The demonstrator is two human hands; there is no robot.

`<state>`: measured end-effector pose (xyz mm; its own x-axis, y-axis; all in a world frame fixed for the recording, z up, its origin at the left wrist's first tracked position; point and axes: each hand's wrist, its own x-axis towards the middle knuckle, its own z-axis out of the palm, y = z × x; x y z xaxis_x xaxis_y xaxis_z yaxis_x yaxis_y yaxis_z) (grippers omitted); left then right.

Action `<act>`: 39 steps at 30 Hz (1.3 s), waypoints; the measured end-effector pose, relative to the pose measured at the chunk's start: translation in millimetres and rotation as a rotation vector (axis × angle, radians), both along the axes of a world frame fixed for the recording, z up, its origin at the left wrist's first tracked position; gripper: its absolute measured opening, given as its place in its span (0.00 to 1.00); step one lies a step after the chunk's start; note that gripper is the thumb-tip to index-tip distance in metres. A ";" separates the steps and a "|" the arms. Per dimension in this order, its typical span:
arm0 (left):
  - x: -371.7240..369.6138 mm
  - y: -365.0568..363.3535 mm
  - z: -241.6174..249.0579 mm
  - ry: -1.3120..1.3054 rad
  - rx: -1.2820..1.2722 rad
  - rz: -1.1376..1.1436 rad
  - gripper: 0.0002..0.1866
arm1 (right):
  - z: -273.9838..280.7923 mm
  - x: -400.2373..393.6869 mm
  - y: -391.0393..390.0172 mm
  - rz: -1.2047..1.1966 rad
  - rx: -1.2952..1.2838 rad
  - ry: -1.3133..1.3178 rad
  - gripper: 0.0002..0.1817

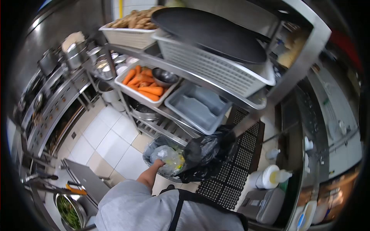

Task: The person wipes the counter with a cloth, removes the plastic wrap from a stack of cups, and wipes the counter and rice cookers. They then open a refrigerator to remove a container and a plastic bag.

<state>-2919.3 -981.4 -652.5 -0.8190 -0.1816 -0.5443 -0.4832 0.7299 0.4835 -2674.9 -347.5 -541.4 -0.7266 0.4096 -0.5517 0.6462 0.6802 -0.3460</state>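
Note:
At the lower middle, my left hand is closed on a clear plastic bag with yellowish bits in it. The bag lies in the mouth of a bin lined with black plastic, which bunches up on the bin's right side. My left arm reaches forward from a grey sleeve. My right hand is not in view.
A metal rack stands ahead, holding a tray of carrots, a grey tub and a white basket under a black round plate. A black mat lies at right, near a white bucket.

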 end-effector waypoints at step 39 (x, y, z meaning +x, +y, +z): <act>197.9 622.1 107.1 -0.303 -0.503 -2.098 0.17 | -28.2 416.0 -404.2 -2.300 -0.201 0.146 0.13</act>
